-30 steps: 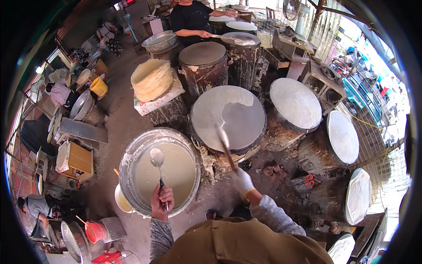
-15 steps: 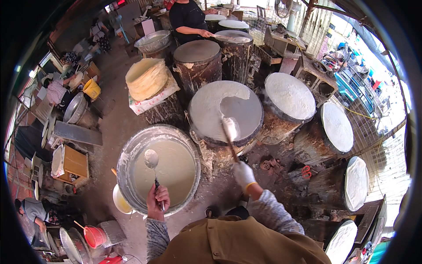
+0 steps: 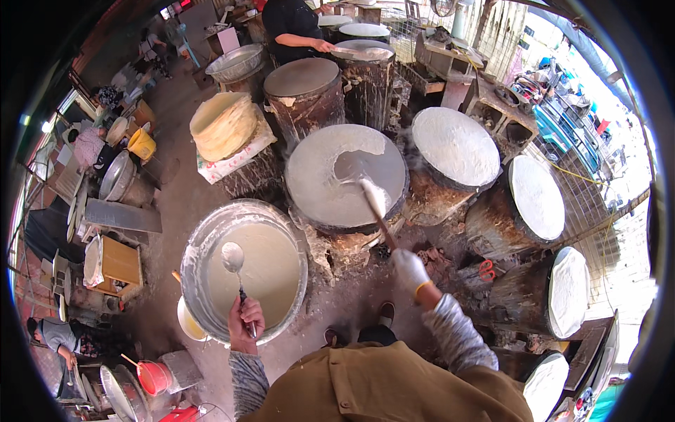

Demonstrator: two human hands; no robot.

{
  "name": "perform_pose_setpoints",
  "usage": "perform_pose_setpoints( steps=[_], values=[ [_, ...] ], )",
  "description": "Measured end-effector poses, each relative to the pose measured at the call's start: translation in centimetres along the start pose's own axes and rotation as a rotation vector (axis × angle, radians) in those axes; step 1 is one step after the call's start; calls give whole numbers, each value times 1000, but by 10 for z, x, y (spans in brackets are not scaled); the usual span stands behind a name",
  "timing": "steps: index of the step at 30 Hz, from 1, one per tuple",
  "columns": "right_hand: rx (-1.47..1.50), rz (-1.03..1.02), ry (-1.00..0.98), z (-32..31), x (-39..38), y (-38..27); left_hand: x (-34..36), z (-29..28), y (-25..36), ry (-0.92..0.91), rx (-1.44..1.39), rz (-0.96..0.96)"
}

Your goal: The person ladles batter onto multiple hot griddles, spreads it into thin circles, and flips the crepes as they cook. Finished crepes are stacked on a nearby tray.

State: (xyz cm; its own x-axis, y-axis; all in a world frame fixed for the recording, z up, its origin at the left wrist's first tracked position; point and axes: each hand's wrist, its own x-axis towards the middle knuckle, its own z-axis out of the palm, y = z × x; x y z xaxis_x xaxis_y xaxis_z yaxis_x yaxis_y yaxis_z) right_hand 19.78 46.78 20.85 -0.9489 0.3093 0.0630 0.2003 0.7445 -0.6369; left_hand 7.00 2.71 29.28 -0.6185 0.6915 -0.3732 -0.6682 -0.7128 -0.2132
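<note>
My left hand (image 3: 246, 322) is closed around the dark handle of a ladle (image 3: 233, 257), its bowl coated in pale batter. The ladle hangs over a wide metal basin (image 3: 301, 299) of batter (image 3: 271, 264). My right hand (image 3: 412, 271), in a white glove, grips the long wooden handle of a batter spreader (image 3: 385, 228). Its white-coated head is at the right front part of a round griddle (image 3: 358, 166) on a drum stove. A layer of batter (image 3: 309, 172) covers most of the griddle around a bare grey patch.
Right of the griddle stand several drum stoves with batter-covered tops, the nearest one (image 3: 455, 144) close by. A stack of thin round sheets (image 3: 225, 126) sits at the left back. A co-worker (image 3: 290, 32) stands behind it. Red scissors (image 3: 486, 270) hang near the right drums.
The spreader's head has moved slightly right, and batter now covers the griddle's front and right, shrinking the bare patch. My right hand has shifted right. The ladle stays over the basin.
</note>
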Motion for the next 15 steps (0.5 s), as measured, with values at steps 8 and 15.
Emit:
perform_pose_setpoints(
  steps=[8,15],
  values=[
    [620,609,-385,-54,14,-42,18,1,-28,22,-3,53],
    [62,277,-210,-98,42,51,33,9,-50,-11,-8,83]
  ],
)
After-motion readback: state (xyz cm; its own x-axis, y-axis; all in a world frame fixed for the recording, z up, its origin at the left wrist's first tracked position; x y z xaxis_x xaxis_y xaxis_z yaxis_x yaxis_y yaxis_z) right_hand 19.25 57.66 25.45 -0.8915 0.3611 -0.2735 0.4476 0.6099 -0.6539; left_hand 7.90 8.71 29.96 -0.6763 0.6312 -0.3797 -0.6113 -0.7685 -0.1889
